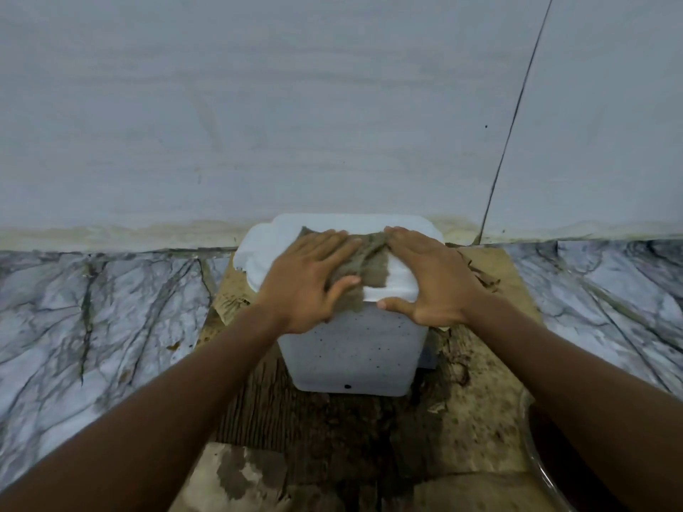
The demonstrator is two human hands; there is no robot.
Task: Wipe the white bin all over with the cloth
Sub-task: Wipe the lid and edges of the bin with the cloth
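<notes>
Pressing flat with spread fingers, the left hand (314, 275) and right hand (430, 277) pin the cloth (371, 262) on the white bin (347, 349) lid; maybe the right thumb hooks the rim at 6 o'clock.

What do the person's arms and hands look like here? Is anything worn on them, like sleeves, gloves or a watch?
Both forearms are bare as far as the picture shows: no sleeves appear. The left hand and the right hand wear no gloves. No watch, ring or bracelet is visible on either wrist or on the fingers that show.

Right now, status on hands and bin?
Left hand flat on cloth, atop bin lid. Right hand steadying lid. Front face speckled. Nothing blocking.
</notes>
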